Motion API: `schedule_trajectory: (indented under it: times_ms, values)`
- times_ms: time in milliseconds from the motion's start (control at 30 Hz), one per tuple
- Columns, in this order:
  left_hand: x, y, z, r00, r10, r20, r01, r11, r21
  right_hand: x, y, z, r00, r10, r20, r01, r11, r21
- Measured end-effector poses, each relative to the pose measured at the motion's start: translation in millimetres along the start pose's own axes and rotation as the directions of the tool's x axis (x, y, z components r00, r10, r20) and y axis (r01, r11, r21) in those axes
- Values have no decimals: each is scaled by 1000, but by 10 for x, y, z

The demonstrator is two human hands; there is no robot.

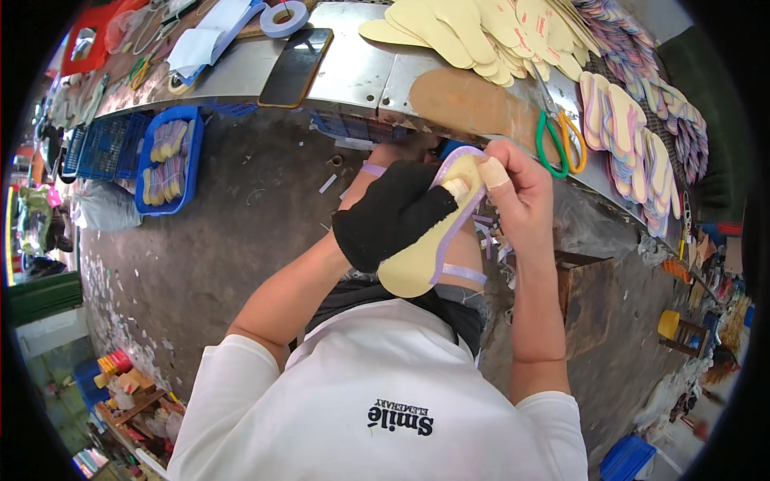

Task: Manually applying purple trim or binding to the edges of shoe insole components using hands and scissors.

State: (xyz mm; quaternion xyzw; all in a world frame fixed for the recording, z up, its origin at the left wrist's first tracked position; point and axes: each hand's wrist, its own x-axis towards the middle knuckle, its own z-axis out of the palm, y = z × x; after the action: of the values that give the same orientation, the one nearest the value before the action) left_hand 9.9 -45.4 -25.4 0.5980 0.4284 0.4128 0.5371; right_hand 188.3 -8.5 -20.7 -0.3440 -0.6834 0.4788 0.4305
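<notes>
A blue basket (195,156) on the left holds bundled pale-yellow and purple pieces in two groups. Beside it stands a darker blue crate (108,148), its contents too unclear to tell, with a pale plastic bag (108,207) just below.

Both forearms angle inward, elbows bent. The left hand (401,212), in a black glove with a bare thumb tip, is clamped on a pale-yellow insole (407,276), thumb lying on its upper face. The right hand (521,180), bare, is closed on the insole's far end, thumb and index finger pinching the lilac-trimmed edge. The insole sits tilted above the lap, short of the tabletop (345,68), and the glove hides part of its left side.

Just beyond the right hand, scissors (551,108) with green and orange handles overhang the tabletop's edge. Nearby are a brown flat piece (465,104), a heap of plain insoles (489,36) and overlapping lilac-edged insoles (626,128). Farther left lie a dark phone (295,68) and a lilac tape roll (295,24).
</notes>
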Motion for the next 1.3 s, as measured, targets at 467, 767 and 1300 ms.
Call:
schedule_trajectory:
  times_ms: [467, 767, 1300]
  values:
    - [106, 58, -139, 964, -47, 262, -22, 966, 257, 118, -150, -99, 997, 72, 42, -67, 992, -109]
    - [132, -129, -44, 939, -203, 277, 313, 836, -452, 118, 39, -35, 982, -187, 9, 178, 947, 266]
    - [185, -142, -59, 988, -147, 49, 154, 889, -432, 6, -44, -24, 981, 189, -53, -176, 966, 192]
